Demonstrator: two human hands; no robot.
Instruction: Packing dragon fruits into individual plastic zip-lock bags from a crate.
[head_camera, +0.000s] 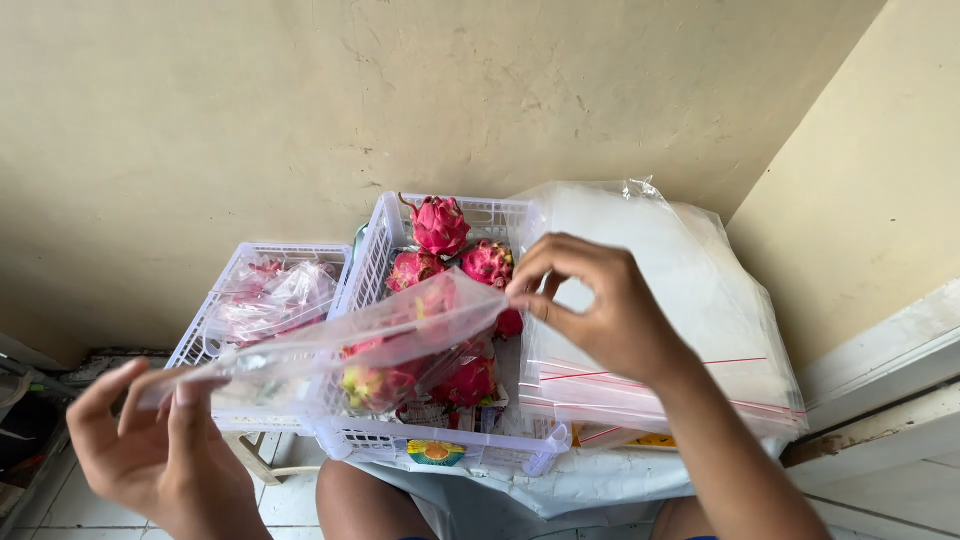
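Only the one head view here, looking down at both hands. The left hand (165, 450) and the right hand (605, 310) are stretching a clear zip bag (340, 345) between them, held up over the baskets. The left grip is pinching one end of the bag between thumb and fingertips, the right grip is pinched on the other end near the top strip. The bag is thin glossy plastic, a bit crinkly, and you can see straight through it to the fruit below.

There are two white plastic baskets with slotted lattice walls. The middle basket (400, 225) holds dragon fruit (440, 225), hot pink with scaly, leafy skin. I count about five or six, but some sit behind the bag, so I can't be exact. The left basket (255, 250) has fruit already wrapped in crumpled clear plastic (270, 300); how many, I can't tell.

Just right of the middle basket sits a thick stack of flat clear zip bags (660, 300) with thin red lines near their openings, too many to count. Everything rests on a small table (560, 485) with a pale cover, against a beige plaster wall (300, 100) that looks a bit scuffed. Bare knees show below the table edge.
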